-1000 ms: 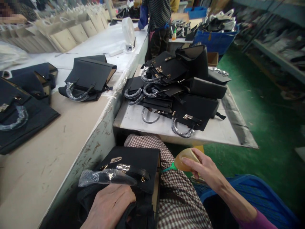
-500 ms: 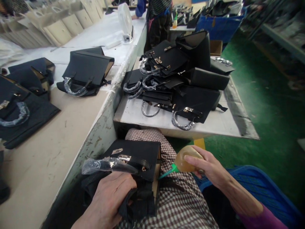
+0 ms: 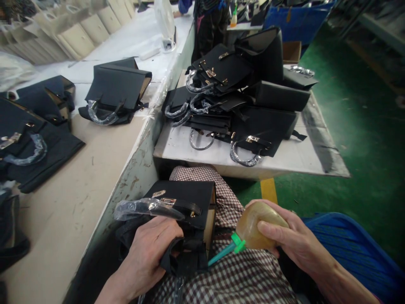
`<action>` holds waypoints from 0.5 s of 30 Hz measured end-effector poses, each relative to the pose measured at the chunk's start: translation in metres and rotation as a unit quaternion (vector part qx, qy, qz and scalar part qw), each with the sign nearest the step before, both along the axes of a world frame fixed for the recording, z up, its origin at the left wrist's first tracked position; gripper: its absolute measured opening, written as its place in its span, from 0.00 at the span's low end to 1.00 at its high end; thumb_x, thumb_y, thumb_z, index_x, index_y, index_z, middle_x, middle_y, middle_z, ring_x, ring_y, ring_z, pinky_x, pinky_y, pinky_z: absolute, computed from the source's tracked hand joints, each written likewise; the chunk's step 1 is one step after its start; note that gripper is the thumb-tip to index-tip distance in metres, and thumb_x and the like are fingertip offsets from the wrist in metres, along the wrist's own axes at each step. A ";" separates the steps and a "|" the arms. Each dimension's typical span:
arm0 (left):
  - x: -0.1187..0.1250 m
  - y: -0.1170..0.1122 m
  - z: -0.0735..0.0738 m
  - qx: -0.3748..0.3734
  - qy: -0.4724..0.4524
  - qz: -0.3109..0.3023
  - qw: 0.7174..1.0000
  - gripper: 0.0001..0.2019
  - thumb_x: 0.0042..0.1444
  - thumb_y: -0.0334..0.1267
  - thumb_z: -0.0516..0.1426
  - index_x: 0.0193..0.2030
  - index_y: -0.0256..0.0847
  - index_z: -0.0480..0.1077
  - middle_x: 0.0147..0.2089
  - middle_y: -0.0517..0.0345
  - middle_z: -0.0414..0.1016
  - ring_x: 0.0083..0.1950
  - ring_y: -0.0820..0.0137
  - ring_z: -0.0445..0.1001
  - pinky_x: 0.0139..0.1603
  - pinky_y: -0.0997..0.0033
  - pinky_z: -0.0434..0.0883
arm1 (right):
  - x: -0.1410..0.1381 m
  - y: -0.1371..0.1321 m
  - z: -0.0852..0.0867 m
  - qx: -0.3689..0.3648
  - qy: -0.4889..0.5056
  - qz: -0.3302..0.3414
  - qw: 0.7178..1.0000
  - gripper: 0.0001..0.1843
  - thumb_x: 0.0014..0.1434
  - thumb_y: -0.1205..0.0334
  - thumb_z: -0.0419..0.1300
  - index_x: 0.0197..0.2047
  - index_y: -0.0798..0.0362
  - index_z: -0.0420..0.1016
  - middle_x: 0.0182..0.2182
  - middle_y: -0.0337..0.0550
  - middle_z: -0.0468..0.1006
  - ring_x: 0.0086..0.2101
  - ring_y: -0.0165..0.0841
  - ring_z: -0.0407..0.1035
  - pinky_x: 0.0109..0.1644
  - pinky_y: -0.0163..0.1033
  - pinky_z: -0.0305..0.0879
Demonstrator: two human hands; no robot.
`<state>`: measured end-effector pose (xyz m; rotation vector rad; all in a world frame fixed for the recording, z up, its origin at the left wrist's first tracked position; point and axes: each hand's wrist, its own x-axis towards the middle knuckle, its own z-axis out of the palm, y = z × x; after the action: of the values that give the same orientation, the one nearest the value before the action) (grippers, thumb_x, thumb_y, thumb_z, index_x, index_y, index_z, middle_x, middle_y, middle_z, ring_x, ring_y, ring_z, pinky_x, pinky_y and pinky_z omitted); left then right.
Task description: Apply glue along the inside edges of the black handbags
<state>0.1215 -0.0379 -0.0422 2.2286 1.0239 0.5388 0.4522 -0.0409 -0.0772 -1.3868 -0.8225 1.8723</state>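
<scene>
A black handbag (image 3: 186,202) with gold clasps rests on my lap, its handle (image 3: 147,208) wrapped in clear plastic. My left hand (image 3: 148,253) grips the bag's near edge, fingers curled round the black material. My right hand (image 3: 294,240) is closed on a yellowish squeeze bottle (image 3: 256,226) with a green nozzle (image 3: 226,251). The nozzle tip points at the bag's open side and sits almost against it.
A pile of black handbags (image 3: 243,101) lies on a low white table (image 3: 294,162) ahead. More bags (image 3: 117,95) lie on the long workbench (image 3: 72,198) to my left. A blue crate (image 3: 351,253) is at my right. A person (image 3: 211,21) stands at the far end.
My right hand has brought the bottle closer and down, so its nozzle now reaches the bag's side. My left hand has shifted its grip on the bag's edge. The view tilted down.
</scene>
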 end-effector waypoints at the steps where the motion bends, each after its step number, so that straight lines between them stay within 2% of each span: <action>1: 0.000 0.000 0.000 0.002 -0.005 0.002 1.000 0.08 0.64 0.23 0.51 0.39 0.42 0.63 0.34 0.58 0.69 0.35 0.68 0.65 0.37 0.68 0.59 | 0.001 0.000 -0.001 0.006 -0.010 0.001 1.000 0.25 0.55 0.44 0.72 0.48 0.51 0.78 0.32 0.44 0.78 0.26 0.33 0.66 0.19 0.31 0.58; 7: -0.001 0.002 -0.003 -0.008 -0.008 0.000 1.000 0.09 0.64 0.22 0.51 0.40 0.42 0.63 0.34 0.58 0.68 0.36 0.68 0.64 0.37 0.67 0.58 | 0.010 0.014 -0.015 0.078 -0.167 0.013 0.983 0.25 0.59 0.43 0.70 0.51 0.51 0.74 0.32 0.38 0.76 0.24 0.31 0.64 0.22 0.34 0.62; 10: -0.003 0.001 -0.003 -0.005 -0.003 0.007 1.000 0.09 0.63 0.22 0.51 0.39 0.42 0.63 0.34 0.58 0.68 0.36 0.67 0.65 0.37 0.67 0.59 | 0.012 0.020 -0.016 0.097 -0.232 0.019 0.968 0.27 0.59 0.41 0.69 0.52 0.50 0.73 0.34 0.40 0.77 0.23 0.32 0.66 0.22 0.36 0.63; 12: -0.003 -0.001 -0.002 0.004 -0.002 0.011 1.000 0.09 0.63 0.23 0.51 0.38 0.43 0.63 0.34 0.58 0.69 0.36 0.67 0.66 0.37 0.67 0.60 | 0.010 0.020 -0.010 0.091 -0.223 0.019 0.970 0.27 0.58 0.40 0.69 0.52 0.50 0.74 0.33 0.40 0.77 0.23 0.32 0.65 0.22 0.36 0.63; 15: -0.002 -0.002 -0.008 0.028 -0.003 0.025 0.999 0.09 0.64 0.26 0.51 0.35 0.44 0.63 0.31 0.59 0.69 0.33 0.68 0.69 0.34 0.68 0.62 | 0.005 0.014 0.004 0.064 -0.139 0.014 0.988 0.27 0.57 0.40 0.70 0.50 0.50 0.75 0.31 0.39 0.77 0.23 0.30 0.64 0.21 0.33 0.61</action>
<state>0.1195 -0.0401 -0.0505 2.2535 1.0749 0.6021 0.4572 -0.0270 -0.0728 -1.5832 -1.0835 1.6359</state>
